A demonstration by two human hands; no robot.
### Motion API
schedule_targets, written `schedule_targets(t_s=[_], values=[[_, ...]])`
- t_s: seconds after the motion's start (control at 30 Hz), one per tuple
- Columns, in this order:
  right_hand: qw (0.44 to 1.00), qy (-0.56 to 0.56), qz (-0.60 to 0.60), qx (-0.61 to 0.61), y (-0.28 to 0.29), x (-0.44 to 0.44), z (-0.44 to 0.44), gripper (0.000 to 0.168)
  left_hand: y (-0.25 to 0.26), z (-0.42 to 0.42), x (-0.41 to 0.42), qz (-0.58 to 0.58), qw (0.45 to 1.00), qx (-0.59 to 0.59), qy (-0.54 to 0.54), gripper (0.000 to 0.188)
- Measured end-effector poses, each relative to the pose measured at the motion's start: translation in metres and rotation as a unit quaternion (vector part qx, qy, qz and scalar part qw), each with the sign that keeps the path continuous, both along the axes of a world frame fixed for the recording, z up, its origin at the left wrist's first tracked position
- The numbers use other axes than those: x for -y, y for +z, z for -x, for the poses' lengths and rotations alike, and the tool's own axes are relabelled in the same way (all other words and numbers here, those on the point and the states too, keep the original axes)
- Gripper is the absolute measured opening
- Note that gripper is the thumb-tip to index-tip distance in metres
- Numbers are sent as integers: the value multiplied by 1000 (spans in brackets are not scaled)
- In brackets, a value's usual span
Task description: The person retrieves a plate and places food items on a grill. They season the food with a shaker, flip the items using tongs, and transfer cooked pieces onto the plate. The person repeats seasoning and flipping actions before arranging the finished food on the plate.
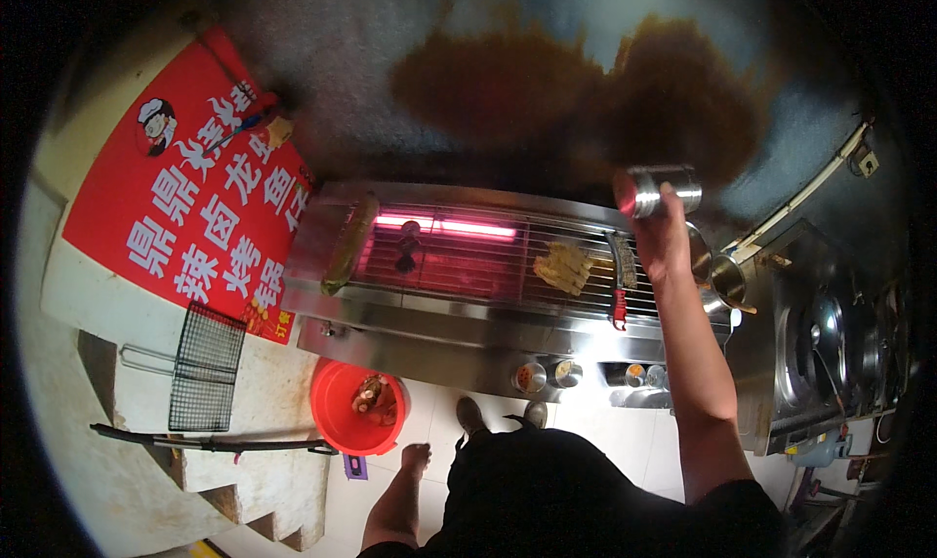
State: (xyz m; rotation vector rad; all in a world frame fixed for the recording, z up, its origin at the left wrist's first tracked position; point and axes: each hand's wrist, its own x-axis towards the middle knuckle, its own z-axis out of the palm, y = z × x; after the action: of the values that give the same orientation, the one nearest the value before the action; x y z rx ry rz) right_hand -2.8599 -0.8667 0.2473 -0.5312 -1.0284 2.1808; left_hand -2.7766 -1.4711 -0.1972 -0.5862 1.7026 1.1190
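Note:
My right hand (661, 243) grips a stainless-steel canister (662, 190), tipped on its side above the far right end of a long steel grill (468, 316). Beneath and left of that forearm, a grill brush (620, 280) with a red handle lies across the grate. Left of the brush sits a flat, yellowish piece of food (564, 268). A long greenish vegetable (351, 244) rests at the grate's left end, near a small dark item (408, 244) I cannot identify. My left hand (416, 458) hangs low beside the red bucket (329, 419), fingers curled, with nothing visible in it.
Several seasoning containers (528, 377) stand along the grill's front ledge. Steel pots (727, 278) are at its right end, beside a cooking range (787, 353). A wire grilling basket (207, 367) and a long black tool (212, 443) lie left. A red banner (183, 192) bears writing.

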Motion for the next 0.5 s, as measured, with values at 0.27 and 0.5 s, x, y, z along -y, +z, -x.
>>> schedule_targets(t_s=[0.27, 0.5], values=[[1000, 2, 18, 13, -18, 24, -29, 65, 15, -31, 35, 85, 989, 80, 87, 12], [999, -12, -33, 32, -21, -2, -27, 75, 6, 7, 5, -14, 999, -6, 35, 16]])
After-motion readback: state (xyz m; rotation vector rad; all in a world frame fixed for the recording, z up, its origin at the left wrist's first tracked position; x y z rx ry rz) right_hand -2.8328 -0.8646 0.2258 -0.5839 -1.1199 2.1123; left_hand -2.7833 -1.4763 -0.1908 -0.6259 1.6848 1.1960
